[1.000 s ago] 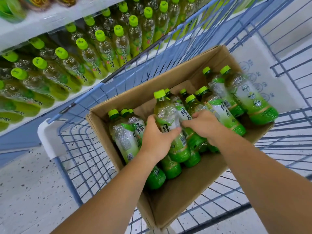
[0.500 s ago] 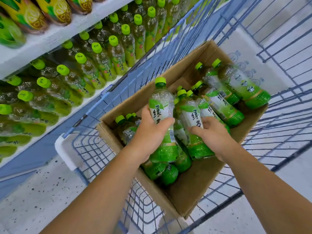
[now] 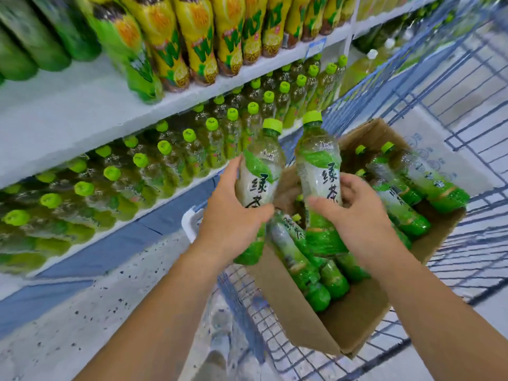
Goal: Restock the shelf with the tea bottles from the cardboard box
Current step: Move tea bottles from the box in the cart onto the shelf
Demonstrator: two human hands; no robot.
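My left hand point(image 3: 233, 215) grips a green tea bottle point(image 3: 261, 171) with a lime cap, held upright above the box's left edge. My right hand point(image 3: 354, 218) grips a second green tea bottle point(image 3: 319, 166) beside it, also upright. Both bottles are lifted clear of the cardboard box point(image 3: 357, 325), which sits in a blue wire cart point(image 3: 453, 270) and still holds several tea bottles point(image 3: 406, 204) lying on their sides. The lower shelf point(image 3: 170, 196) on the left is packed with rows of the same lime-capped bottles point(image 3: 192, 158).
The upper shelf point(image 3: 82, 105) carries yellow and green labelled drink bottles point(image 3: 198, 39). A white cart corner bumper point(image 3: 189, 221) sits close to the shelf front. Speckled floor point(image 3: 68, 325) lies between me and the shelf base.
Both hands have risen out of the box, each lifting a tea bottle upright and toward the shelf. The view has tilted up, showing the upper shelf.
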